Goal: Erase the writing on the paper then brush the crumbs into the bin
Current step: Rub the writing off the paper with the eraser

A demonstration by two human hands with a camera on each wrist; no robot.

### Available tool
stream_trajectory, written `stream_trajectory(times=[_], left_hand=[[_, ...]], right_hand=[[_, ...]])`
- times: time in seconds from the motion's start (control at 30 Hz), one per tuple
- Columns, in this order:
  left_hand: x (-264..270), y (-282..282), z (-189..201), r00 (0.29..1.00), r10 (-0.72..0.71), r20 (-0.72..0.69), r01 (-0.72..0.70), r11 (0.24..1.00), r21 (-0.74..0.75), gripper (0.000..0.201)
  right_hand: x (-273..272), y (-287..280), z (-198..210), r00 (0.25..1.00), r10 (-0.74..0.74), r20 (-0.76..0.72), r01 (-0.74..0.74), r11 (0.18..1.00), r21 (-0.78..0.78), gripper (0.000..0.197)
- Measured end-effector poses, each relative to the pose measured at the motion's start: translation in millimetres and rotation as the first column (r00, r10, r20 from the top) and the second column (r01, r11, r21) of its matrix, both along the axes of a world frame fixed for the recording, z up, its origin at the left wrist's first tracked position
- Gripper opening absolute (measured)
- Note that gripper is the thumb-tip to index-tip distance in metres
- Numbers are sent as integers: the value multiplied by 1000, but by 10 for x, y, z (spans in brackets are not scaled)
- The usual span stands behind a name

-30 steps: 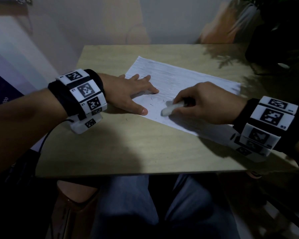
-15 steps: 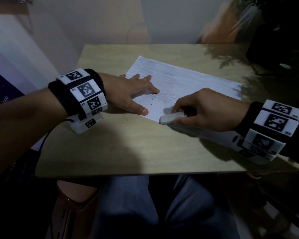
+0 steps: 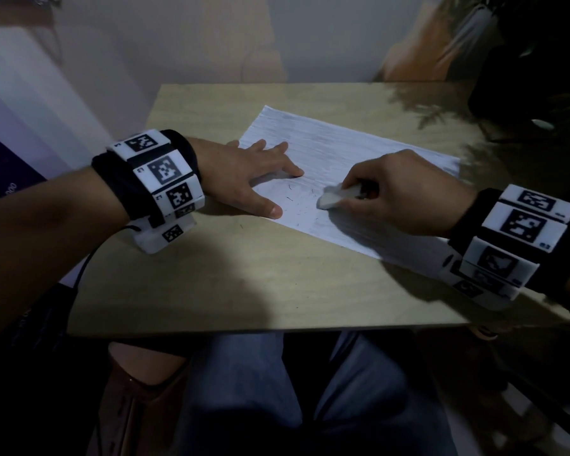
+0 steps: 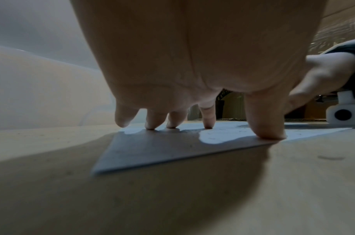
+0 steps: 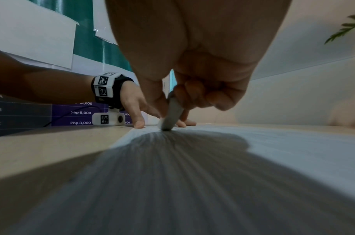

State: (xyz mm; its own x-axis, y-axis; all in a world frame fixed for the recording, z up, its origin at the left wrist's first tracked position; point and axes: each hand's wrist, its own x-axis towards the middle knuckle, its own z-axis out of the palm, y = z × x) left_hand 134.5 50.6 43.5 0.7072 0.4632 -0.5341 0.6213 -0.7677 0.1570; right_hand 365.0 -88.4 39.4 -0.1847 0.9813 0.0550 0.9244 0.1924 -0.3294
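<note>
A white sheet of paper (image 3: 343, 153) lies slanted on the wooden table (image 3: 244, 274). My left hand (image 3: 257, 179) lies flat on its near left corner, fingers spread and straight, pressing it down (image 4: 207, 125). My right hand (image 3: 392, 192) pinches a white eraser (image 3: 334, 197) whose tip touches the paper to the right of the left hand; the right wrist view shows the eraser (image 5: 171, 116) standing slanted on the sheet. Small dark crumbs (image 3: 290, 199) dot the paper between the two hands. No bin is in view.
A dark potted plant (image 3: 540, 60) stands at the table's far right corner. A wall runs behind the table. My legs (image 3: 277, 390) are under the near edge, with a brown stool (image 3: 139, 390) at the lower left. A cable hangs from my left wrist.
My right hand has moved the eraser back up the sheet from near its front edge, after a stroke toward me. The left hand has stayed in place.
</note>
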Motion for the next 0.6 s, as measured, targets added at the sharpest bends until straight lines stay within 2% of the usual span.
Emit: stream_trajectory(times=[0.07,0.17,0.3,0.4,0.6], left_hand=[[-4,0,-1,1000,-2,1,2,1000,-2,84],[-3,3,1,1000,-1,-2,1,1000,-7,84],[-4,9,-6,1000,-7,-5,7,1000,-1,85],[-9,17,-15,1000,-8,-4,8,1000,-3,84],[-5,21,-15,1000,-7,-6,7,1000,-6,84]], right_hand=[[-23,-34,1,999,42,18,-42,999,-13,51],[-70,-77,19,992,117,-47,-121,986,-116,39],[11,5,-18,1000,4,-8,-4,1000,-25,34],[8,9,-59,1000,18,12,-18,1000,-18,29],[31,41,-32,997,-53,-60,52,999,-6,29]])
